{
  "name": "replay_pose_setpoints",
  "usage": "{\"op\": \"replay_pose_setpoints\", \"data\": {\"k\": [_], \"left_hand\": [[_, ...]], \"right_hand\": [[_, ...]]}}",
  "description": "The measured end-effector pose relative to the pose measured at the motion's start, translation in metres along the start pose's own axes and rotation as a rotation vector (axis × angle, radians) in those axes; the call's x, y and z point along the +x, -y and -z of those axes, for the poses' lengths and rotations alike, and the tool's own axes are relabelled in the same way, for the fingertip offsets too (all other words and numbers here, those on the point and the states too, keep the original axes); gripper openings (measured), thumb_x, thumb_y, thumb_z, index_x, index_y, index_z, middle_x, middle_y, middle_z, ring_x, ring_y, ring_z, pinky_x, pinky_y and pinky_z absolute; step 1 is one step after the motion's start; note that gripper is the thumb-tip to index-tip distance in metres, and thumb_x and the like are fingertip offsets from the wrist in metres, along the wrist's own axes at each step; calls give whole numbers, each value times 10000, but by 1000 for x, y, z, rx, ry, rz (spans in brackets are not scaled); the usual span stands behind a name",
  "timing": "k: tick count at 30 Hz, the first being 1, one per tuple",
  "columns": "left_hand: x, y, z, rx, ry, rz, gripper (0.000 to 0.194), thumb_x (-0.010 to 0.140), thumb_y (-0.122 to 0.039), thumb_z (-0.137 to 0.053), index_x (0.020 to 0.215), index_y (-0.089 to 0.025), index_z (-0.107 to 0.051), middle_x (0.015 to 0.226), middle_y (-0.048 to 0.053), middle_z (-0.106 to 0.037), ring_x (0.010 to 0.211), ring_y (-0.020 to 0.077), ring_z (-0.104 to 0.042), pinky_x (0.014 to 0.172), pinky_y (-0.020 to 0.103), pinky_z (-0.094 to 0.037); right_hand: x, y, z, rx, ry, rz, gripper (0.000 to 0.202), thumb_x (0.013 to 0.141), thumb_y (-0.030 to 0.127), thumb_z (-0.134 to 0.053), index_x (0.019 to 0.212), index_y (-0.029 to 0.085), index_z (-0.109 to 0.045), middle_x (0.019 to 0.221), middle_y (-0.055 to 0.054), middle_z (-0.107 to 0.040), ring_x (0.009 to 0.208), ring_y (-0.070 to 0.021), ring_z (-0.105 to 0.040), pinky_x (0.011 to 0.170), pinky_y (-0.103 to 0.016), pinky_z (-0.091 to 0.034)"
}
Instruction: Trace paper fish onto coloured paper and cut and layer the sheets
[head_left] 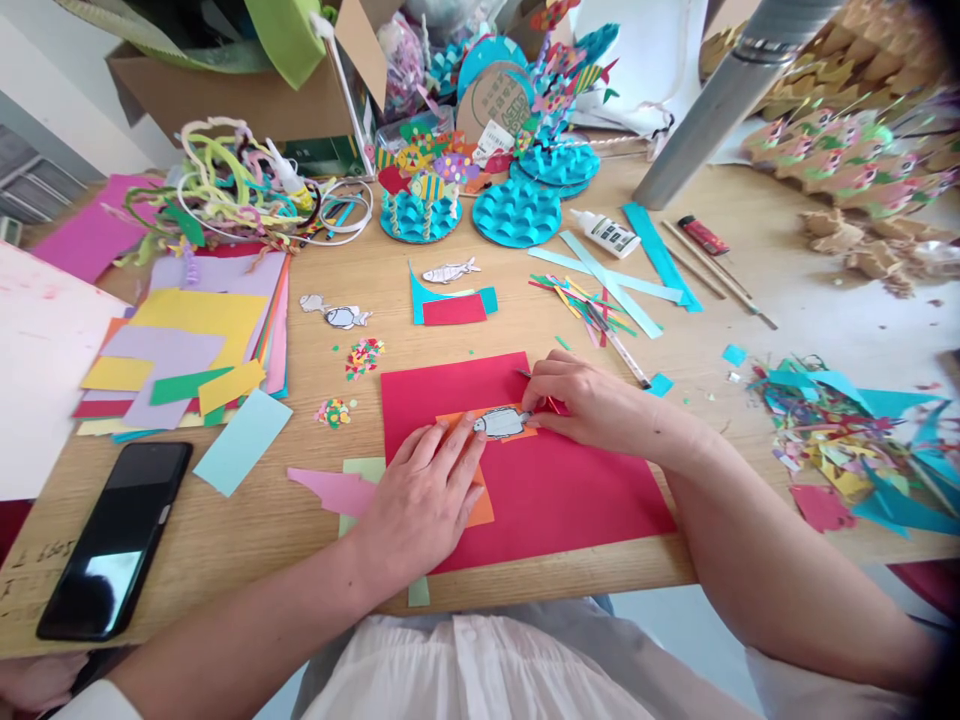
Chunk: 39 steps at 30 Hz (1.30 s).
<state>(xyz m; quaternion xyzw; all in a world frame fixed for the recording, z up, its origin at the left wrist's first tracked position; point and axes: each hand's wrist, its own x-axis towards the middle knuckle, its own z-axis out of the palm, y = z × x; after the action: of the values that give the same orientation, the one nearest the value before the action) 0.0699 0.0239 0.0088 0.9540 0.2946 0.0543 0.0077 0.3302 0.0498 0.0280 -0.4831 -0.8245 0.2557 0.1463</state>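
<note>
We are laying our left hand (429,488) flat, fingers extended, across the orange paper (480,498) on the red sheet (577,490). Just beyond, the fish cutout (501,423) is lying crosswise between our hands, its head beside the left fingertips. Our right hand (559,395) is sitting nearer, bunched fingertips touching the tail; whether they are pinching it, we cannot tell.

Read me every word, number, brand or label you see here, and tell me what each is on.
"6505", probably: faint handwriting on the pale wooden table; nearby marks unclear.
Too blurred to read: green print on the round brown cardboard disc.
Too blurred: print on the white paper barcode tag.
Too blurred: label on the white plastic bottle lying down.
Too small: lettering on the small red-and-black cylinder.
</note>
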Motion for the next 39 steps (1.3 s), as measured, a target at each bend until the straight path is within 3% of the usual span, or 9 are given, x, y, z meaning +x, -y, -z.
{"op": "replay_pose_setpoints", "data": {"k": [3,6,10,17,26,39], "left_hand": [[0,1,1,-82,-17,16,507,972,-288,-448,1439,-97,-398,1498,152,-433,1251,291,-480,1035,454,-416],[-1,4,3,-242,-81,64,591,967,-213,-425,1503,-74,-220,1482,184,-439,1312,262,-457,1052,434,-432],[-2,6,6,-364,-151,123,637,946,-117,-368,1530,-126,-112,1460,175,-461,1337,236,-458,1043,427,-455],[-1,6,2,-207,-22,42,539,949,-165,-401,1482,-135,-330,1528,120,-395,1269,283,-472,1043,478,-408],[0,5,4,-203,-16,20,533,963,-184,-422,1483,-108,-336,1457,59,-504,1184,274,-452,1038,450,-384],[0,4,3,-153,4,15,524,972,-207,-419,1482,-112,-349,1491,61,-465,1232,269,-427,1062,446,-361]], "right_hand": [[0,0,0,-7,3,-4,79,811,119,-651,788,192,-672,799,-55,-635,851,-217,-535,744,-328,-410],[0,0,0,2,12,-17,71,810,124,-652,795,190,-672,808,-58,-635,853,-218,-538,744,-328,-411],[-1,0,0,10,5,-28,68,804,132,-652,800,196,-675,812,-59,-632,845,-217,-542,733,-327,-410],[0,1,1,5,14,-16,72,818,136,-641,791,193,-674,795,-57,-630,858,-220,-529,745,-333,-408],[0,0,1,6,7,0,69,830,150,-635,797,195,-675,801,-61,-636,861,-222,-530,754,-332,-407],[0,1,2,14,11,-10,71,808,119,-648,810,181,-681,812,-60,-639,865,-220,-531,766,-331,-414]]}}
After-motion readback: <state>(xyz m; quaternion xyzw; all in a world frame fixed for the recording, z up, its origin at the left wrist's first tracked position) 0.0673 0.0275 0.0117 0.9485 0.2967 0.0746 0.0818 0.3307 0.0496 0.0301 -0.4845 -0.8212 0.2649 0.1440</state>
